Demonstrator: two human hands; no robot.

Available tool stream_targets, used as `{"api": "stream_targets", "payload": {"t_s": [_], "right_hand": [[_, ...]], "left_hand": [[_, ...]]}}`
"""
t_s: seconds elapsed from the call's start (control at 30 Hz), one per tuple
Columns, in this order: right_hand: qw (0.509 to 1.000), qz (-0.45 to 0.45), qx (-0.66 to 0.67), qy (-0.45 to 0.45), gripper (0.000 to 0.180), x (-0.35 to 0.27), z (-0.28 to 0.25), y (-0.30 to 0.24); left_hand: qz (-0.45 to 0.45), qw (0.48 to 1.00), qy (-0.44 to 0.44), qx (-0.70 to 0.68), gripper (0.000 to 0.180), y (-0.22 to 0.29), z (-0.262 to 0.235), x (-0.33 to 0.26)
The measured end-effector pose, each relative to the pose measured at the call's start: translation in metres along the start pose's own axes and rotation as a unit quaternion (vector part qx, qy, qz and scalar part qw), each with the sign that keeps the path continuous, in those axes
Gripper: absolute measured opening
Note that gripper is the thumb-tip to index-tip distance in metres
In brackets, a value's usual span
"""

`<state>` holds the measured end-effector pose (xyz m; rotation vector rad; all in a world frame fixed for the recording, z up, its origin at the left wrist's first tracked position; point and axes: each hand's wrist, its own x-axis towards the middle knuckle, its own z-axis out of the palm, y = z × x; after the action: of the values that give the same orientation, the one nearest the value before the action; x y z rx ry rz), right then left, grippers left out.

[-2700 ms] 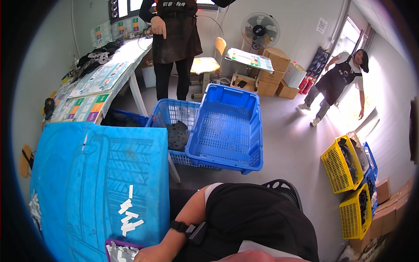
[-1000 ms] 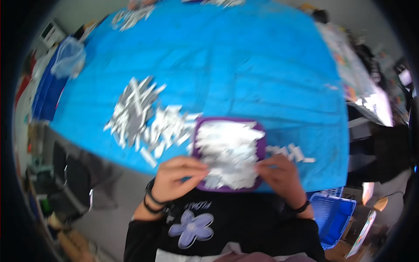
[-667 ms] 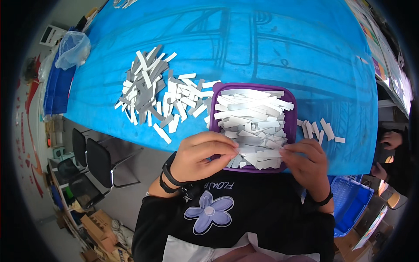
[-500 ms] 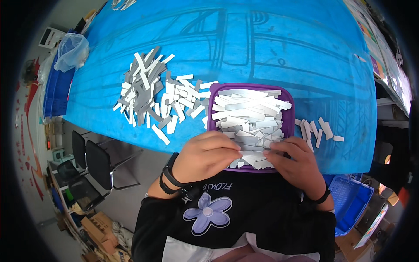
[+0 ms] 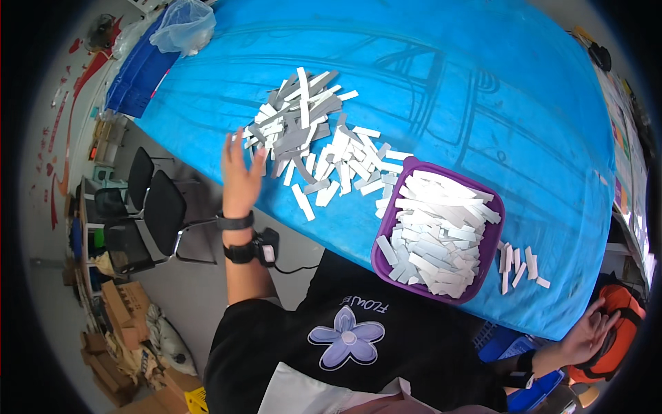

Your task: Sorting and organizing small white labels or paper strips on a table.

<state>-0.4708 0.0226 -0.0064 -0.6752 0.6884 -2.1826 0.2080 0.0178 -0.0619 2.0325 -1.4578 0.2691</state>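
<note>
A purple square tray (image 5: 384,234) heaped with grey and white flat strips sits at the near edge of a table covered in a blue cloth (image 5: 441,90). To its left lies a loose pile of the same strips (image 5: 314,138). A few more strips (image 5: 518,264) lie right of the tray. My left hand (image 5: 241,172) is raised open at the table's near left edge, just beside the loose pile, holding nothing. My right hand (image 5: 594,332) is out past the table's right end, fingers spread, next to an orange object (image 5: 617,331).
A clear plastic bag (image 5: 183,26) and blue crates (image 5: 141,69) sit at the table's far left. Black chairs (image 5: 141,207) and cardboard boxes (image 5: 124,331) stand on the floor to the left. A blue basket (image 5: 514,345) is under the right end.
Both hands were together at the tray's near rim half a second ago. They have let go and swung apart, left hand toward the loose pile, right hand out beyond the table's right end.
</note>
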Motion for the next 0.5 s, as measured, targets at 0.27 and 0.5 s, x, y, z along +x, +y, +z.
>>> {"api": "stream_targets", "payload": {"t_s": [0.27,0.5], "right_hand": [[0.613,-0.129,-0.754,-0.198,0.028,-0.018,0.02,0.031],[0.746,-0.105,-0.608,-0.251,0.017,-0.027,0.022,0.044]], "left_hand": [[-0.163,0.963,-0.089,-0.197,0.065,-0.065,0.016,0.036],[-0.178,0.915,-0.172,-0.317,0.064,0.008,0.042,0.045]]}}
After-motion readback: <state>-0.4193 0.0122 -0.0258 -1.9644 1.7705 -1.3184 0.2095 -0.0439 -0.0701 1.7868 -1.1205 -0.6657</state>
